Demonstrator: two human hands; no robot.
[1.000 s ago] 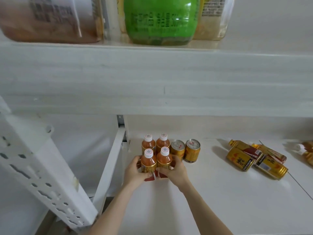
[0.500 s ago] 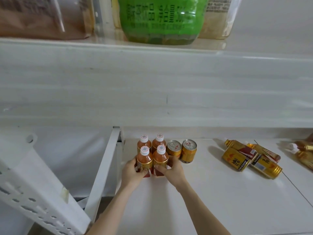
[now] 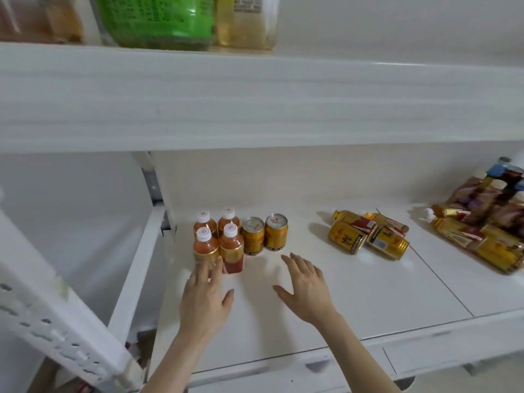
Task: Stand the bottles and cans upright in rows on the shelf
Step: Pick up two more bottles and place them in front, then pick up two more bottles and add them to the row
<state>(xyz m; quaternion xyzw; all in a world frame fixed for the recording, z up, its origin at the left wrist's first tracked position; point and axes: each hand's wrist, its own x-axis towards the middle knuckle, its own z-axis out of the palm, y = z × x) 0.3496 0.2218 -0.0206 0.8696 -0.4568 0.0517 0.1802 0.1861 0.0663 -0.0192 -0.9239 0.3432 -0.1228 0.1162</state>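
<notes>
Several small orange bottles (image 3: 231,245) with white caps stand upright in a square block at the left end of the white shelf (image 3: 354,296). Two gold cans (image 3: 265,235) stand upright right beside them. My left hand (image 3: 205,296) hovers in front of the front bottles, fingers straight, fingertips at the front-left bottle. My right hand (image 3: 304,285) is open above the bare shelf, apart from everything. A heap of gold cans and bottles (image 3: 368,235) lies on its side further right.
More fallen bottles and cans (image 3: 479,236) pile up at the far right. The upper shelf board (image 3: 255,97) overhangs close above, carrying a large green bottle (image 3: 158,21). A white perforated upright (image 3: 48,316) leans at the left.
Both hands have let go of the front two bottles and drawn back toward me; the right hand has moved rightward. The view has shifted right, showing more of the far pile.
</notes>
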